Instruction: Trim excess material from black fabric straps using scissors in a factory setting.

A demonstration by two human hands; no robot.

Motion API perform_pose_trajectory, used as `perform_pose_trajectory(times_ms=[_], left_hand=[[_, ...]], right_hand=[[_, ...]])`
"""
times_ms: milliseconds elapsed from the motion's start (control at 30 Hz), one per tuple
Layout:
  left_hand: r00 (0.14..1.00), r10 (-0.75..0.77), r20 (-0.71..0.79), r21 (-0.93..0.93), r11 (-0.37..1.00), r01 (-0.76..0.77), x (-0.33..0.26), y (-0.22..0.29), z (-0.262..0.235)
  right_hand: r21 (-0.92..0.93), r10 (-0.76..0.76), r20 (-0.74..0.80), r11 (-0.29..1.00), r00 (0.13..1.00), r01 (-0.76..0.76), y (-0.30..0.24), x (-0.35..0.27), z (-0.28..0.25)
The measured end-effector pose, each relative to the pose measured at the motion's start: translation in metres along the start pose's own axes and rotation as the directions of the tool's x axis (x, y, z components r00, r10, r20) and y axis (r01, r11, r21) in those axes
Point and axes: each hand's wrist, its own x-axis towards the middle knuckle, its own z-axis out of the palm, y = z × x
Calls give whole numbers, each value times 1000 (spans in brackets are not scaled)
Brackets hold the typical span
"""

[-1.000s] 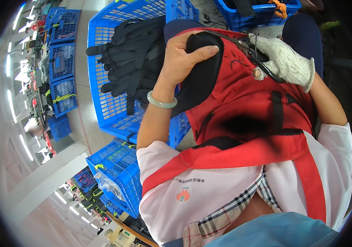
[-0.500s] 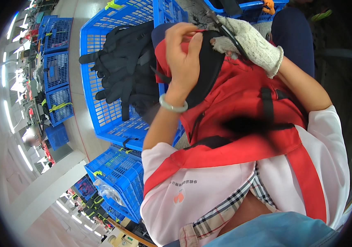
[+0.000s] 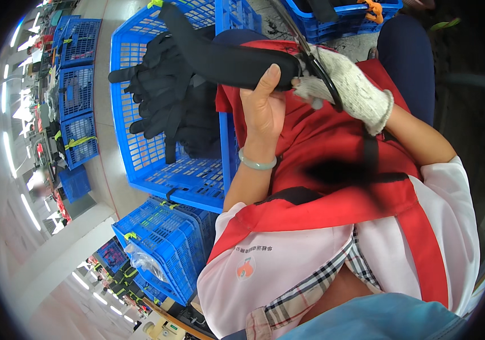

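Your strap (image 3: 242,65) is plain black, your scissor handles (image 3: 329,84) black too. Your glove (image 3: 359,93) is off-white, your bracelet (image 3: 258,164) pale green, your apron (image 3: 310,133) red. Your pinkish-white shirt (image 3: 299,249) has a checked collar (image 3: 306,288) in black, white and beige; the crate (image 3: 120,124) is blue.

Room over red apron (image 3: 316,139) btwn 2 forearms (image 3: 249,186); L: crate wall (image 3: 229,144), blk strip (image 3: 237,63) obstruct.

At 12 o'clock I see a smooth, matt black fabric strip (image 3: 234,65). Toward 2 o'clock, a rough knitted glove (image 3: 356,93); at 10, a plastic crate (image 3: 230,136).
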Motion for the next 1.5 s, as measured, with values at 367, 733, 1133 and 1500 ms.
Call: perform_pose_trajectory(times_ms=[367,733,1133,1500], left_hand=[[989,28,-143,-97,994,-42,16,11,-32],[995,59,-84,-73,995,-65,12,13,-25],[1000,19,-9,-76,997,-20,5,3,-23],[999,-39,-15,-101,994,37,4,5,-25]], right_hand=[[-763,-59,103,636,993,117,14,-29,-39],[-772,-50,61,631,997,79,22,-24,-37],[-546,44,128,837,991,33,15,-20,-27],[-693,-107,212,684,972,226,13,-18,-30]])
